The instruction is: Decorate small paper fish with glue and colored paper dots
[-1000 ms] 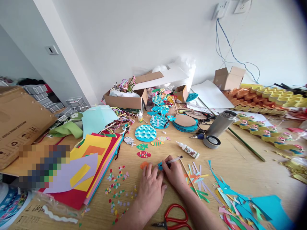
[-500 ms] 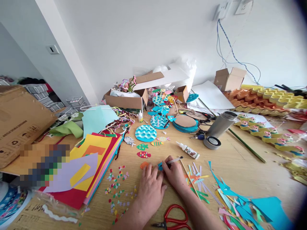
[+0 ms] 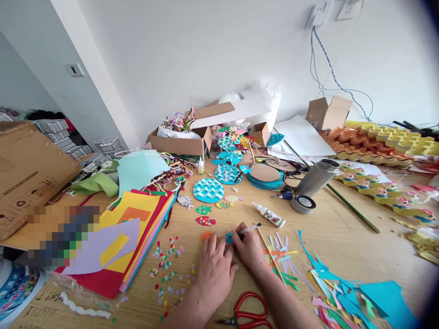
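Blue paper piece (image 3: 229,236) lies between your hands on the table (image 3: 325,214), partly hidden by fingers. At seven o'clock from it, your left hand (image 3: 217,265) spreads flat, gripping nothing, fingertips at its edge, probably steadying it. At four o'clock, your right hand (image 3: 247,246) pinches a pen (image 3: 252,228), presumably slanted for fine control. Orange paper fish (image 3: 206,236) sits at nine; glue bottle (image 3: 270,215) at two and red-handled scissors (image 3: 252,314) near half past five seem placed within easy reach.
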`<state>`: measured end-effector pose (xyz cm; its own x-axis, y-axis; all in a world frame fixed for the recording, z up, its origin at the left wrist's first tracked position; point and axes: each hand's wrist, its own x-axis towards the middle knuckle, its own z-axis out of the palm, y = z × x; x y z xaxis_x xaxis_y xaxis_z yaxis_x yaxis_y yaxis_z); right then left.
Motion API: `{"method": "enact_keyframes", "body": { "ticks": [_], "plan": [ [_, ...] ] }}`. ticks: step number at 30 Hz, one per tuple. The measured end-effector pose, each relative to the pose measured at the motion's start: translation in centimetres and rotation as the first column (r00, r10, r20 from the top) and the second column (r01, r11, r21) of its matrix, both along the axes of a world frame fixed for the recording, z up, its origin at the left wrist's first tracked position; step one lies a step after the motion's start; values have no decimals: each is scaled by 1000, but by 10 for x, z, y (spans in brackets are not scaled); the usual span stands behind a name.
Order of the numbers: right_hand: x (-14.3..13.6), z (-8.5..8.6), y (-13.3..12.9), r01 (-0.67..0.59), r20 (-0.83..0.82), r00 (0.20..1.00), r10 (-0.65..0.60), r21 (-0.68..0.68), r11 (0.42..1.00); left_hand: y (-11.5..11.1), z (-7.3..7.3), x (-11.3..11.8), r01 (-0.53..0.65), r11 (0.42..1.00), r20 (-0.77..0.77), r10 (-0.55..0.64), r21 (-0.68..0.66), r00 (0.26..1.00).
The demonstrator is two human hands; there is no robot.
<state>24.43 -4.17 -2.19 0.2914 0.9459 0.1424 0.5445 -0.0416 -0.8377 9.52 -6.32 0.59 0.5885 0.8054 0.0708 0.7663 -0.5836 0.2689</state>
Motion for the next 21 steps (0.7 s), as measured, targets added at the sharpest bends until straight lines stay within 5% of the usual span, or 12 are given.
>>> {"method": "enact_keyframes", "body": {
  "ticks": [21],
  "plan": [
    [0, 1, 0, 6, 9, 1000, -6, 9, 1000, -1, -6, 1, -2, 999, 26, 1, 43, 1000]
  ]
}}
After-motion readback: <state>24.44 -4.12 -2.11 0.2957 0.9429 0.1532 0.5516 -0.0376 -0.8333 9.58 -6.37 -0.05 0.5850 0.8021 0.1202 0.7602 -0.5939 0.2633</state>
